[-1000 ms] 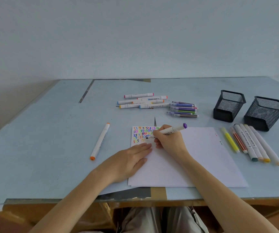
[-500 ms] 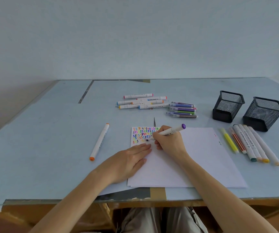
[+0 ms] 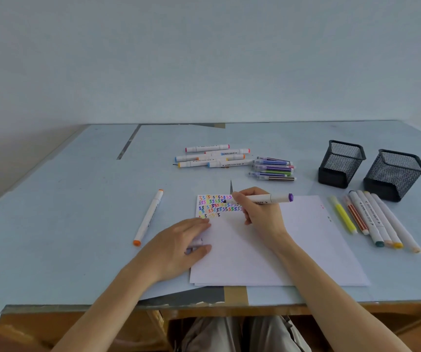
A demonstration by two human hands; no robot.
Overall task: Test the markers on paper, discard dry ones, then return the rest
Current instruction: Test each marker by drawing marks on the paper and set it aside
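The right hand (image 3: 260, 212) has lifted its white purple-capped marker (image 3: 267, 198) nearly level, fingers clamped round it above the white paper sheet (image 3: 267, 250) with its colourful squiggles; barrel lettering is unreadable. The left hand (image 3: 179, 247) rests on the sheet's left edge, apparently curled over a small cap (image 3: 194, 243).
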